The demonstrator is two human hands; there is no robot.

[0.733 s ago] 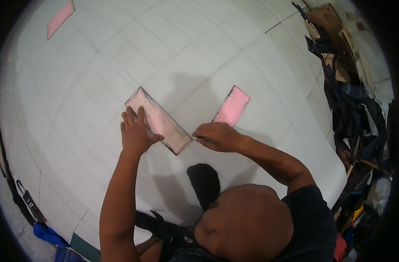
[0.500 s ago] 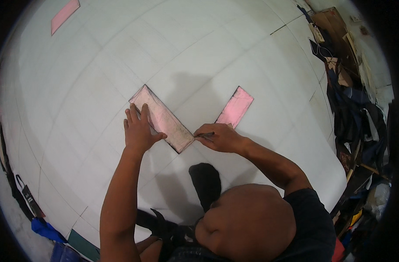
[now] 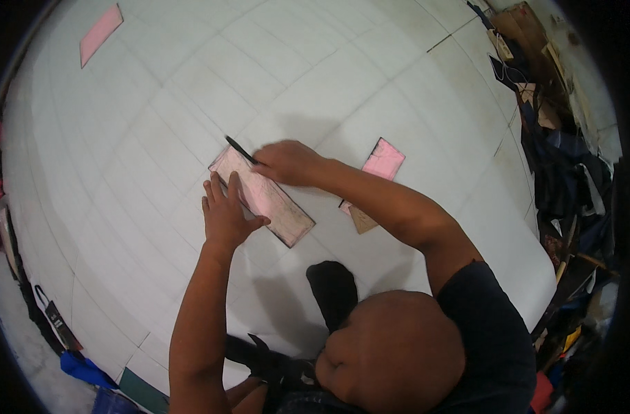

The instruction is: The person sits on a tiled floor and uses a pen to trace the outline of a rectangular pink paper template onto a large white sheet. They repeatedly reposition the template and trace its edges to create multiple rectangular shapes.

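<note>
A long pinkish rectangular template (image 3: 273, 203) lies at an angle on the white sheet (image 3: 156, 138) marked with ruled lines. My left hand (image 3: 225, 214) presses flat on its left side, fingers spread. My right hand (image 3: 287, 162) is closed around a dark pen (image 3: 240, 150) whose tip sits at the template's far upper corner. My right forearm crosses over the template's right side.
A second pink rectangle (image 3: 384, 159) lies to the right, a brown scrap (image 3: 362, 219) below it, and a third pink piece (image 3: 100, 33) at the far upper left. Cardboard and dark cloth (image 3: 556, 159) pile along the right edge; bags (image 3: 80, 366) sit at lower left.
My right hand has travelled with the pen from the template's near lower end up along its edge to the far upper corner. My left hand has stayed pressed on the template.
</note>
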